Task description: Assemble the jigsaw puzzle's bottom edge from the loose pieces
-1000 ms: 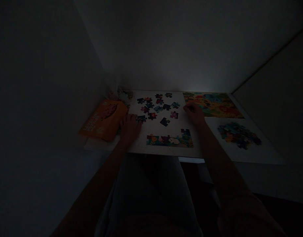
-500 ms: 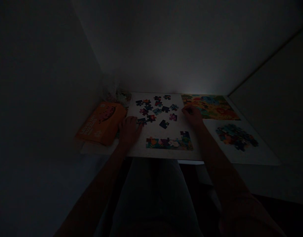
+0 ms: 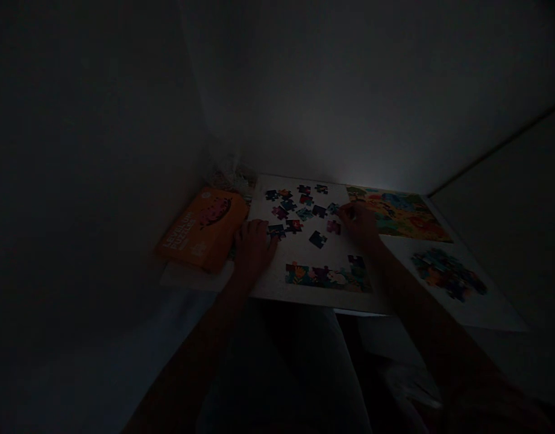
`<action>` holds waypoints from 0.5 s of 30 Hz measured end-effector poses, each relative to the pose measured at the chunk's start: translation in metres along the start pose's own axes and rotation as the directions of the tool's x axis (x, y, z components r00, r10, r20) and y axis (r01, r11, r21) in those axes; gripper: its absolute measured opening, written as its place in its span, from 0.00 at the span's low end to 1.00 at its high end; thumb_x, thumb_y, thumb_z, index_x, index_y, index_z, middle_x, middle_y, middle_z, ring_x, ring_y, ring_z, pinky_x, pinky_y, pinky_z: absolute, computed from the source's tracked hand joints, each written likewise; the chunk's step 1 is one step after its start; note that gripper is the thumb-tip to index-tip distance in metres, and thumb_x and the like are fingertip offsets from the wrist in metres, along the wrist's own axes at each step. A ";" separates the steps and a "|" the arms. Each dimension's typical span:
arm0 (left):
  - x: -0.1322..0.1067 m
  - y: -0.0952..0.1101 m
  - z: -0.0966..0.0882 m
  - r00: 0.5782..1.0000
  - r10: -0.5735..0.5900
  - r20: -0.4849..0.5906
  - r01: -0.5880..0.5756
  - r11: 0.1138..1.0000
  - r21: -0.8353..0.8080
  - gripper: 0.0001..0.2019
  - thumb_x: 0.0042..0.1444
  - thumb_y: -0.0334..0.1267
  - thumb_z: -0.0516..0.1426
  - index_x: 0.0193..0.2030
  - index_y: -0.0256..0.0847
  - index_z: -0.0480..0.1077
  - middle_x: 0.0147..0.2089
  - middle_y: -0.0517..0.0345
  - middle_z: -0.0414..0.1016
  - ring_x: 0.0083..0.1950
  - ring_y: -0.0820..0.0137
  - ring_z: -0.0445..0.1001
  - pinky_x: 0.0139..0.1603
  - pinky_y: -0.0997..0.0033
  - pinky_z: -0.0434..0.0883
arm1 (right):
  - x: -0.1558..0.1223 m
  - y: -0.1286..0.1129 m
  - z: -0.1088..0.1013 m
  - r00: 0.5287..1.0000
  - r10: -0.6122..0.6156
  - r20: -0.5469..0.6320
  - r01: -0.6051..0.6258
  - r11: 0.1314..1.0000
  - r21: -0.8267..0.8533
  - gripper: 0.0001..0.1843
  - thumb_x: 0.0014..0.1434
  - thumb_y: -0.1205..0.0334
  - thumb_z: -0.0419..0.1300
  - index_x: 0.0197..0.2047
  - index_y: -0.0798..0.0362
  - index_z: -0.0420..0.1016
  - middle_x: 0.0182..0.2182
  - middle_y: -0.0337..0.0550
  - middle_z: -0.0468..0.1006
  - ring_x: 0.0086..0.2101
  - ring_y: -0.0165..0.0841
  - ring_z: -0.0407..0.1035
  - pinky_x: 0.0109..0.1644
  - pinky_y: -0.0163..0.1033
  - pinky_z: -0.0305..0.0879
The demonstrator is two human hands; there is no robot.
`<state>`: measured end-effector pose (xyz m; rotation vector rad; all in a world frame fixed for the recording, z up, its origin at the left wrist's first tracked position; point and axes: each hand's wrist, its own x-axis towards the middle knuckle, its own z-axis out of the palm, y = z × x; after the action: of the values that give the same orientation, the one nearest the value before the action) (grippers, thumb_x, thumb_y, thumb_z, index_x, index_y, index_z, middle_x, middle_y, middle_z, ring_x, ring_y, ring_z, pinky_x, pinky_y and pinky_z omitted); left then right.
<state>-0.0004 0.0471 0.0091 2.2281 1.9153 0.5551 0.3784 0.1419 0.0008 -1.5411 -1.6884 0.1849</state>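
Very dark shot. The left hand (image 3: 254, 244) lies palm down on the white board (image 3: 299, 289), just right of the orange box (image 3: 205, 229). Its fingertips are right next to a dark piece (image 3: 276, 230) at the near-left edge of the loose pieces (image 3: 304, 208). It is too dark to make out whether they touch it or whether the fingers are curled or flat.

The right hand (image 3: 361, 222) sits at the right edge of the same scatter, with its fingers bunched toward the far left. Something small and dark is at the fingertips, but the grip is not readable. This hand overlaps the near-left corner of the finished picture (image 3: 404, 212), a colourful one lying far right.

The loose pieces are spread across the far middle of the board, between the two hands, mostly apart from each other. A joined strip (image 3: 326, 276) runs along the near edge, with one extra piece sticking up at its right end. A pile of pieces (image 3: 449, 276) lies well apart on the near right, on a white sheet (image 3: 485, 307). Both forearms come in from the bottom.
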 end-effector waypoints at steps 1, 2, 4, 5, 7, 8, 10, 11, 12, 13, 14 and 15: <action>0.000 0.000 -0.001 1.000 -0.003 0.004 0.003 1.000 -0.009 0.25 0.88 0.49 0.59 0.82 0.42 0.75 0.85 0.42 0.76 0.84 0.42 0.71 0.87 0.39 0.66 | 0.010 -0.010 0.011 0.999 -0.029 0.036 0.029 1.000 -0.009 0.12 0.64 0.44 0.70 0.39 0.42 0.83 0.32 0.47 0.84 0.34 0.48 0.77 0.48 0.56 0.76; -0.001 0.001 -0.001 1.000 -0.003 0.010 0.003 1.000 -0.017 0.25 0.87 0.49 0.60 0.82 0.42 0.75 0.85 0.42 0.76 0.84 0.42 0.70 0.87 0.39 0.66 | 0.021 -0.021 0.023 0.996 -0.058 0.073 0.059 0.998 -0.017 0.10 0.64 0.46 0.71 0.39 0.42 0.84 0.32 0.46 0.85 0.35 0.48 0.78 0.51 0.56 0.76; -0.001 0.001 -0.002 1.000 -0.008 0.018 0.008 0.999 -0.032 0.25 0.87 0.49 0.60 0.82 0.43 0.75 0.85 0.42 0.76 0.84 0.42 0.70 0.87 0.39 0.66 | 0.043 -0.044 0.046 0.984 -0.121 0.130 0.127 0.991 -0.039 0.07 0.65 0.51 0.73 0.41 0.42 0.87 0.36 0.46 0.88 0.39 0.48 0.81 0.61 0.59 0.75; 0.000 0.001 -0.002 1.000 -0.013 0.022 0.014 0.999 -0.037 0.25 0.87 0.49 0.61 0.82 0.43 0.75 0.85 0.42 0.75 0.85 0.42 0.70 0.87 0.39 0.66 | 0.054 -0.056 0.054 0.974 -0.161 0.161 0.172 0.984 -0.054 0.05 0.66 0.52 0.72 0.42 0.43 0.87 0.38 0.46 0.89 0.42 0.48 0.82 0.66 0.61 0.73; 0.000 0.000 -0.001 1.000 -0.016 0.024 0.017 0.999 -0.044 0.25 0.87 0.49 0.60 0.82 0.44 0.74 0.85 0.42 0.75 0.85 0.42 0.69 0.87 0.39 0.66 | 0.069 -0.077 0.062 0.945 -0.252 0.211 0.278 0.955 -0.105 0.05 0.71 0.54 0.70 0.44 0.43 0.87 0.42 0.46 0.90 0.45 0.49 0.83 0.72 0.64 0.67; 0.000 0.000 -0.001 1.000 -0.013 0.025 0.014 0.999 -0.046 0.25 0.87 0.49 0.60 0.82 0.44 0.74 0.85 0.42 0.75 0.85 0.43 0.69 0.87 0.39 0.66 | 0.073 -0.085 0.059 0.935 -0.281 0.216 0.312 0.942 -0.126 0.05 0.72 0.54 0.69 0.46 0.43 0.88 0.43 0.46 0.90 0.47 0.49 0.83 0.74 0.65 0.66; 0.000 0.000 -0.002 1.000 -0.008 0.029 0.009 0.999 -0.052 0.25 0.87 0.49 0.59 0.82 0.43 0.74 0.86 0.42 0.74 0.86 0.43 0.69 0.87 0.38 0.66 | 0.072 -0.091 0.043 0.931 -0.312 0.190 0.343 0.926 -0.161 0.07 0.75 0.53 0.68 0.49 0.43 0.88 0.43 0.47 0.90 0.48 0.49 0.83 0.75 0.65 0.65; 0.000 0.001 -0.002 0.999 -0.007 0.033 0.008 0.998 -0.055 0.25 0.87 0.49 0.59 0.83 0.43 0.73 0.86 0.42 0.74 0.86 0.43 0.68 0.87 0.38 0.66 | 0.066 -0.089 0.029 0.935 -0.313 0.164 0.340 0.925 -0.171 0.08 0.75 0.51 0.68 0.50 0.42 0.88 0.43 0.47 0.90 0.47 0.49 0.83 0.75 0.66 0.66; 0.000 0.001 -0.003 0.999 -0.007 0.038 0.009 0.998 -0.056 0.25 0.87 0.49 0.59 0.83 0.42 0.73 0.86 0.41 0.74 0.86 0.42 0.68 0.87 0.38 0.65 | 0.056 -0.084 0.013 0.943 -0.305 0.136 0.326 0.929 -0.176 0.09 0.76 0.49 0.68 0.51 0.42 0.88 0.43 0.47 0.89 0.46 0.49 0.83 0.74 0.66 0.68; 0.000 0.002 -0.004 0.999 -0.007 0.042 0.010 0.998 -0.055 0.26 0.87 0.49 0.59 0.83 0.42 0.73 0.86 0.41 0.74 0.85 0.42 0.69 0.87 0.38 0.65 | 0.043 -0.076 -0.004 0.953 -0.286 0.103 0.300 0.938 -0.171 0.11 0.76 0.45 0.68 0.50 0.42 0.87 0.42 0.48 0.88 0.45 0.50 0.82 0.71 0.66 0.71; 0.000 0.002 -0.005 0.999 -0.006 0.043 0.008 0.999 -0.052 0.26 0.87 0.49 0.59 0.83 0.41 0.73 0.86 0.40 0.73 0.85 0.42 0.69 0.87 0.38 0.65 | 0.026 -0.066 -0.021 0.965 -0.250 0.074 0.258 0.954 -0.150 0.14 0.76 0.42 0.68 0.48 0.42 0.87 0.41 0.49 0.88 0.42 0.50 0.81 0.66 0.65 0.75; 0.000 0.002 -0.005 0.999 -0.003 0.042 0.005 0.999 -0.048 0.26 0.87 0.49 0.59 0.83 0.41 0.73 0.86 0.40 0.73 0.85 0.41 0.69 0.87 0.38 0.66 | 0.008 -0.054 -0.037 0.981 -0.192 0.041 0.196 0.973 -0.121 0.17 0.76 0.37 0.68 0.46 0.41 0.86 0.38 0.49 0.86 0.39 0.50 0.80 0.58 0.63 0.78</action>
<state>-0.0002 0.0463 0.0150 2.1883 1.8655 0.5441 0.3621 0.1212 0.0611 -1.4568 -1.8919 0.0002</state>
